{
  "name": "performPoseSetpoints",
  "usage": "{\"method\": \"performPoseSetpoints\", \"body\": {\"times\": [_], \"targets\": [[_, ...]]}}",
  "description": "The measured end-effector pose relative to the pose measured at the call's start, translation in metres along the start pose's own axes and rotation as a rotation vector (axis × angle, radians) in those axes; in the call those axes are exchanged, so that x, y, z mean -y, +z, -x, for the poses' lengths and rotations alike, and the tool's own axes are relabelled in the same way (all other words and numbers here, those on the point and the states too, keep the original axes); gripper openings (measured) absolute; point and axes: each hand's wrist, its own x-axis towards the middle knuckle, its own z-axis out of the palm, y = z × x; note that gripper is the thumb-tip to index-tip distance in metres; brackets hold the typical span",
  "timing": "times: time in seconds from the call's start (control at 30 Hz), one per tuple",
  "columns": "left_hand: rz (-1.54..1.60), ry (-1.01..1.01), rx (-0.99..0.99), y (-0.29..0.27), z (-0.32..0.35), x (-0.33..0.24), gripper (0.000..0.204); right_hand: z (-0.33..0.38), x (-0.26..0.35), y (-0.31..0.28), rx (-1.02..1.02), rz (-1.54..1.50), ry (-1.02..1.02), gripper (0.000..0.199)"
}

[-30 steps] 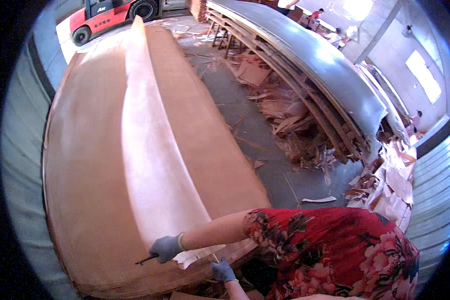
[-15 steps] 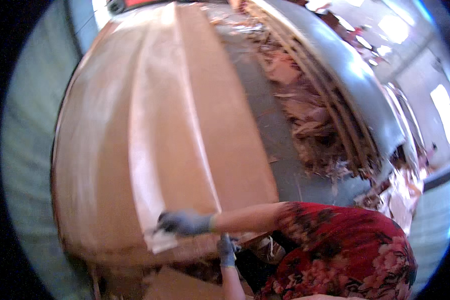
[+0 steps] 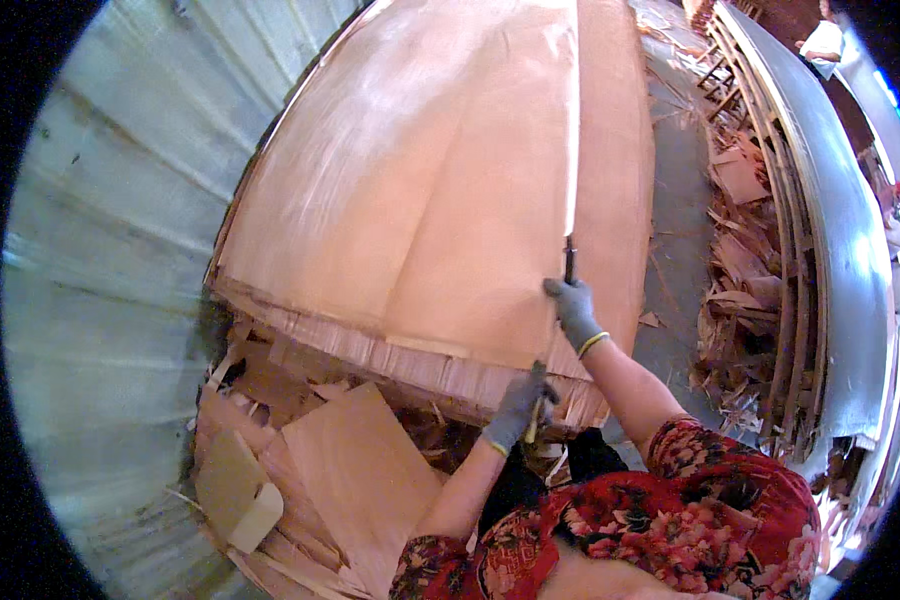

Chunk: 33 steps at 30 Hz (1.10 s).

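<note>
A broad stack of thin reddish-brown wood veneer sheets [image 3: 480, 200] spreads out before me, its layered near edge [image 3: 340, 340] facing my body. Over the top sheet, near its right side, my right hand [image 3: 573, 308] in a grey glove is closed on a slim dark tool [image 3: 570, 258]. The tool points away from me, in line with a narrow bright strip [image 3: 572, 120] running to the far end. My left hand [image 3: 518, 408], also gloved, is closed at the stack's near edge, around something dark and yellowish that I cannot make out.
Loose veneer offcuts [image 3: 360, 470] lie below the stack's near edge, beside a pale block-like piece [image 3: 258, 518]. A pale ridged wall or sheeting [image 3: 120, 250] closes off the left. Across a grey floor strip [image 3: 675, 290] are scraps [image 3: 745, 260] and a long grey-topped stack [image 3: 845, 230].
The view has swung, so the stack shows farther right. My right hand has drawn back from across the left hand. The raised, lighter band of the sheet now looks flatter.
</note>
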Motion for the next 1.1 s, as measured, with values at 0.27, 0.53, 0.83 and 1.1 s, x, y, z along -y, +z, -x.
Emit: {"method": "performPoseSetpoints", "body": {"times": [0.27,0.53,0.83,1.1], "targets": [[-0.186,0.168,0.209,-0.002,-0.045,0.090,0.031,-0.021,0.017,-0.142,-0.158,0.021,-0.117,0.015],[-1.119,0.627,-0.727,-0.153,0.006,0.142,0.036,0.040,0.023,-0.261,-0.264,0.173,-0.185,0.008],[0.969,0.564,-0.521,-0.249,-0.041,0.122,0.047,0.024,0.047,-0.267,-0.286,0.339,-0.224,0.007],[0.671,0.283,-0.525,-0.228,-0.056,0.068,0.029,-0.051,-0.009,-0.260,-0.121,0.137,0.008,0.033]]}}
